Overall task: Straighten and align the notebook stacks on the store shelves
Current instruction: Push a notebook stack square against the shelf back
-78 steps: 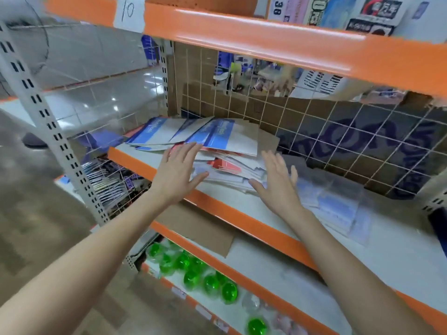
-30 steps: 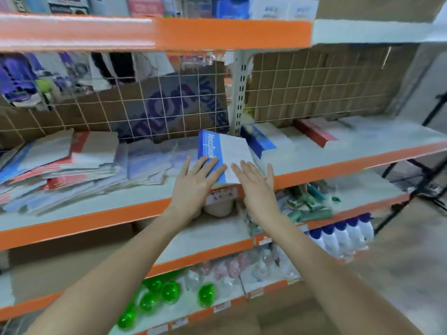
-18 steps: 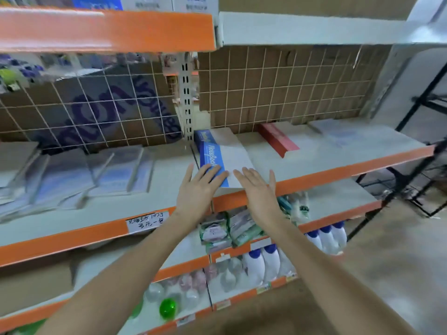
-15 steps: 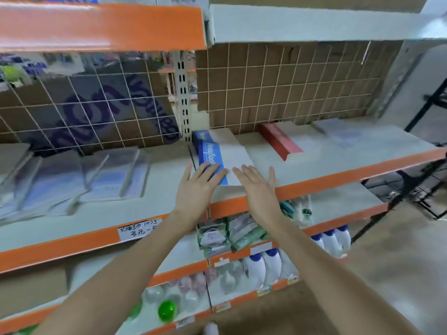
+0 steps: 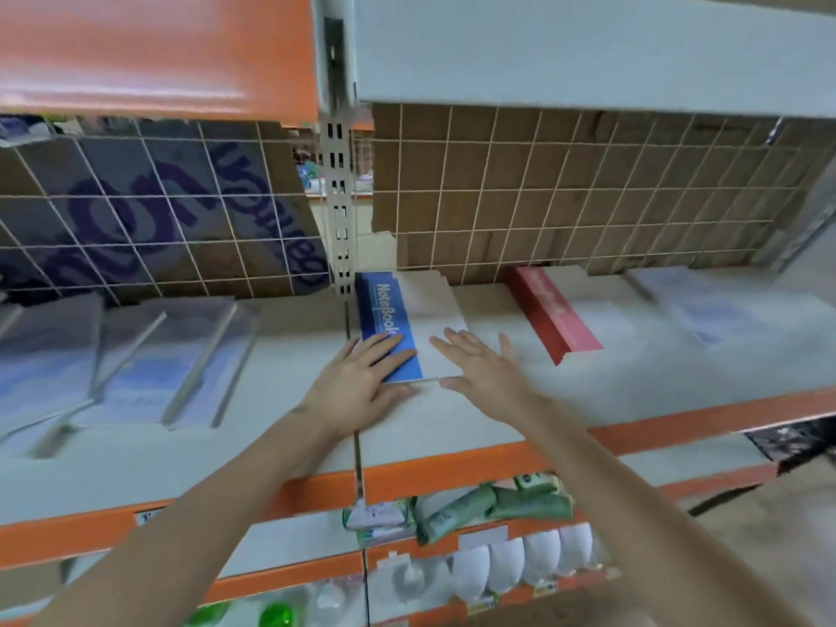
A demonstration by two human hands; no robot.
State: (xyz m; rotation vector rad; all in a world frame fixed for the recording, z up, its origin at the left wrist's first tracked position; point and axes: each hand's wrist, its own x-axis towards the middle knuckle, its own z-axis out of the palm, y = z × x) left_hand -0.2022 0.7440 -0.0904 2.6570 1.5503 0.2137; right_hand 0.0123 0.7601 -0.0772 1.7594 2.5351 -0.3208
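Observation:
A blue-and-white notebook stack [image 5: 420, 310] lies on the grey shelf [image 5: 452, 427], beside the upright post. My left hand [image 5: 362, 386] lies flat with straight fingers on the stack's blue near-left corner. My right hand [image 5: 479, 371] rests open on its white near-right corner, fingers spread. A red-and-white notebook stack [image 5: 554, 314] lies further right on the same shelf. Clear-wrapped notebooks [image 5: 135, 359] fan out to the left.
A wire grid backed by cardboard [image 5: 565, 192] closes the shelf's rear. An orange beam [image 5: 158, 52] and grey shelf hang overhead. Below sit green packets [image 5: 488, 504], white bottles [image 5: 520, 563] and green balls [image 5: 276, 615]. More wrapped notebooks [image 5: 719, 310] lie at far right.
I have stepped closer to the shelf since half a second ago. Both hands reach further in and stay flat on the near end of the blue-and-white stack.

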